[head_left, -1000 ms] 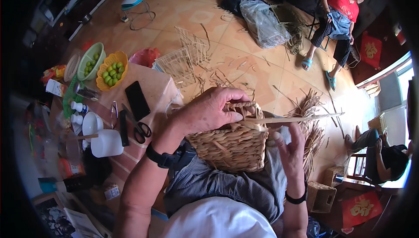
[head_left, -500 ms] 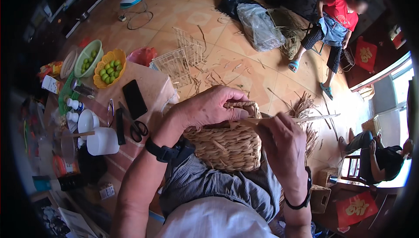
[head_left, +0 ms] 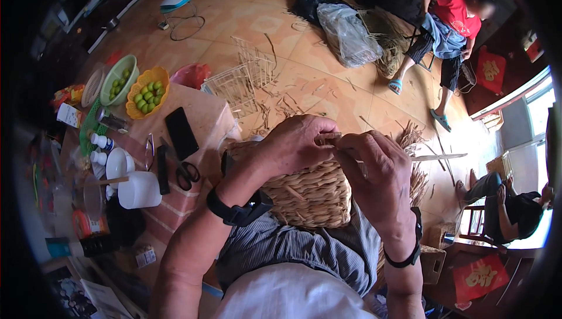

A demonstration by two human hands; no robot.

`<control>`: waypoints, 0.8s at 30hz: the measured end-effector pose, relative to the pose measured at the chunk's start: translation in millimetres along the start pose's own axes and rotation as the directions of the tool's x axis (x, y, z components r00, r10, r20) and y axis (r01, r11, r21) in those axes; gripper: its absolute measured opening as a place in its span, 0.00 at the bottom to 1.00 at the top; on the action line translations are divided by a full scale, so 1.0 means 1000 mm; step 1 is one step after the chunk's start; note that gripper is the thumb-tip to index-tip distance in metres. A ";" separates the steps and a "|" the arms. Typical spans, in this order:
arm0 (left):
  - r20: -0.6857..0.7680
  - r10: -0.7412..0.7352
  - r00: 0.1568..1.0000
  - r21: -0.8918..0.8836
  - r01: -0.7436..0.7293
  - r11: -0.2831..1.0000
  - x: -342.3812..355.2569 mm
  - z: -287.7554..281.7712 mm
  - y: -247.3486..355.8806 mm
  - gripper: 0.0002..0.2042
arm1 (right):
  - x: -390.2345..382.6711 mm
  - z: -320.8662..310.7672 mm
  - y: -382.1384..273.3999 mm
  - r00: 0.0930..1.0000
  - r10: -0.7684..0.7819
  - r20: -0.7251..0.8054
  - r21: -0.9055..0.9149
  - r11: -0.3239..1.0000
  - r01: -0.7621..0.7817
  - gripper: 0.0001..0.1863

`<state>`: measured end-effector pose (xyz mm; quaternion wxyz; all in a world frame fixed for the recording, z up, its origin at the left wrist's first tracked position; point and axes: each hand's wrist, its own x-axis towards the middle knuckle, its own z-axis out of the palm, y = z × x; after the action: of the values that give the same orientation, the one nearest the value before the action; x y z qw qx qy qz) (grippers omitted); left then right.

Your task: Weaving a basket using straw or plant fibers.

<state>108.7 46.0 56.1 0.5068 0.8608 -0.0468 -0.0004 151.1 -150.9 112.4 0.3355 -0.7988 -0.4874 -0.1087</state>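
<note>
A woven straw basket (head_left: pixel 310 196) rests on my lap. My left hand (head_left: pixel 295 143) lies over its top rim, fingers curled around the rim's edge. My right hand (head_left: pixel 377 170) meets it at the same rim, pinching a pale straw strand (head_left: pixel 436 157) that sticks out to the right. Both wrists wear dark bands. The basket's far side is hidden behind my hands.
A low table (head_left: pixel 205 126) at my left holds scissors (head_left: pixel 186 171), a black phone (head_left: pixel 181 133), a white jug (head_left: pixel 139 189) and bowls of green fruit (head_left: pixel 146 92). Wire frames (head_left: pixel 243 79) and loose straw litter the tiled floor. Two people sit at the far right.
My right hand has come up from the basket's lower right side to the top rim, next to my left hand. The left hand has stayed on the rim.
</note>
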 end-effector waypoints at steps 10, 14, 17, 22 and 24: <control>0.027 -0.015 1.000 -0.166 0.019 0.986 -0.010 -0.006 0.006 0.09 | -0.009 -0.008 0.019 0.936 0.303 0.180 0.377 0.857 -0.350 0.09; -0.112 -0.102 0.989 -0.166 0.082 0.983 -0.011 0.005 0.006 0.08 | -0.021 -0.002 0.036 0.878 0.464 0.118 0.528 0.720 -0.451 0.08; -0.202 -0.100 0.974 0.014 0.105 0.994 -0.012 0.011 0.018 0.10 | -0.028 0.011 0.042 0.915 0.350 0.201 0.405 0.821 -0.403 0.10; -0.302 -0.103 0.948 0.165 0.158 0.973 -0.012 0.026 0.020 0.10 | -0.034 0.021 0.041 0.961 0.272 0.051 0.253 0.927 -0.276 0.10; -0.345 -0.057 0.937 0.261 0.154 0.953 -0.014 0.026 0.018 0.10 | -0.033 0.022 0.038 0.958 0.280 0.054 0.249 0.926 -0.284 0.10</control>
<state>91.7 16.1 58.9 0.3778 0.9133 0.0867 0.1247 163.5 -171.5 63.0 0.4430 -0.8118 -0.3802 0.0109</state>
